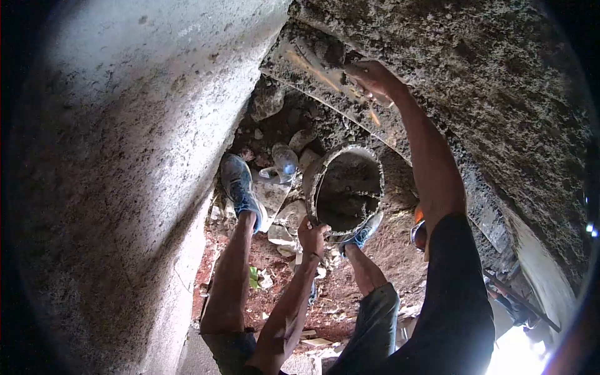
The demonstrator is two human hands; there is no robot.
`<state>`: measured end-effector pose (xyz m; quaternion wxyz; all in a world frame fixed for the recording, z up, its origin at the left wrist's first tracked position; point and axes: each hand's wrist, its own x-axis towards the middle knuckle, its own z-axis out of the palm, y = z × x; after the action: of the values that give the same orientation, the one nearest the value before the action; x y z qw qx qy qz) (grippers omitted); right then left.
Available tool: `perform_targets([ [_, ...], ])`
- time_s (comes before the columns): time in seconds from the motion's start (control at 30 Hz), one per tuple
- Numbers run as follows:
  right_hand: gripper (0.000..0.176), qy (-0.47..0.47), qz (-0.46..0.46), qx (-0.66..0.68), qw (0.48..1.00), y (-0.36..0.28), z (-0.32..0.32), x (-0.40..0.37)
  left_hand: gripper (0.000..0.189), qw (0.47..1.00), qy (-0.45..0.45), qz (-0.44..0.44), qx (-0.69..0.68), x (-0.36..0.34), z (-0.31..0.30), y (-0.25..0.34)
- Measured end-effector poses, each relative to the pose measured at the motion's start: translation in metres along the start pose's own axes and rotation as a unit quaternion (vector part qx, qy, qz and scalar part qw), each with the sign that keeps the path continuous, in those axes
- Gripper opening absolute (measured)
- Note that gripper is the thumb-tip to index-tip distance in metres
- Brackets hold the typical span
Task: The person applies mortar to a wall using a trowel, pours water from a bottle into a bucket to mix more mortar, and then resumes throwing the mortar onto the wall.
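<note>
My left hand (312,236) is closed on the near rim of a round bucket (314,181). The bucket is tilted with its mouth toward me; its rim is crusted with grey mortar and its inside is dark. High up by the rough wall, my right hand (373,81) has its fingers curled round a dark trowel-like tool (328,53), mostly lost in shadow. Just below that hand runs a slanted, mortar-smeared beam (353,103) with orange-brown streaks.
A pale wall (144,156) rises on the left, a rough rendered wall (481,81) on the right. Stones (269,103) and rubble cover the reddish ground around my shoes (240,187). A clear plastic bottle (284,161) lies among them. An orange object (419,228) is partly behind my right arm.
</note>
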<state>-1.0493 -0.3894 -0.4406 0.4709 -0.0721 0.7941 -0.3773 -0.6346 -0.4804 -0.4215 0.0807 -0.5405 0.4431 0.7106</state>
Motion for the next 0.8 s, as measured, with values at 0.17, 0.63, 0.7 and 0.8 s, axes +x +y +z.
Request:
perform_targets([
  [0.17, 0.043, 0.094, -0.113, -0.230, 0.962, 0.012, 0.032, -0.067, 0.022, 1.000, 0.022, -0.016, -0.002, -0.012, 0.009, 0.019],
  [0.63, 0.028, -0.136, 0.120, 0.113, 0.977, 0.086, 0.021, -0.199, 0.029, 0.996, 0.071, 0.028, 0.041, -0.009, 0.003, 0.004],
  [0.7, 0.033, -0.114, 0.115, 0.105, 0.981, 0.073, 0.007, -0.160, 0.031, 0.997, 0.072, 0.015, 0.013, -0.010, -0.002, 0.001],
  [0.8, 0.043, -0.003, 0.095, 0.092, 0.991, 0.087, -0.015, -0.095, 0.035, 0.997, 0.054, 0.023, 0.043, 0.003, -0.025, -0.018],
])
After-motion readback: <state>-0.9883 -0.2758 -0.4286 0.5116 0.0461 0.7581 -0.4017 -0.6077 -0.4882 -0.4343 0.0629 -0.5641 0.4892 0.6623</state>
